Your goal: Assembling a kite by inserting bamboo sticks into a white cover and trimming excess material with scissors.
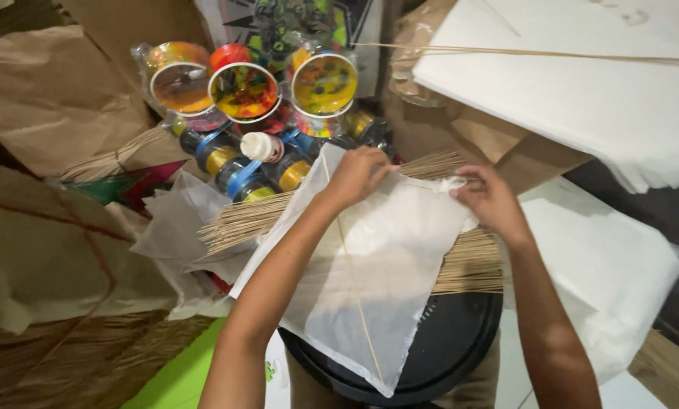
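Pinching the far edge of a thin white translucent paper sheet (370,257), we hold it with both hands at once. Our left hand (357,176) closes its fingertips on the sheet's upper left corner, and our right hand (491,201) grips the crumpled upper right corner, fingers curled over the paper. The sheet hangs from those two grips and spreads toward us between our forearms, its near point reaching over a round black surface (445,356). A slim wooden stick (355,280) runs down the middle of the sheet, from near our left hand to the near tip.

Under the sheet lies a bundle of thin pale bamboo sticks (468,265), showing on both sides of the paper, just below our right hand and out to the left of our left forearm. Beyond our left hand sit several thread spools with blue and yellow bands (233,170), and behind them three round reels with multicoloured faces (245,91). To the right rests a stack of white paper sheets (582,91) with a long thin stick across its top, and more white paper (612,265) lies just right of our right wrist. Crumpled brown paper (52,91) fills the left side.
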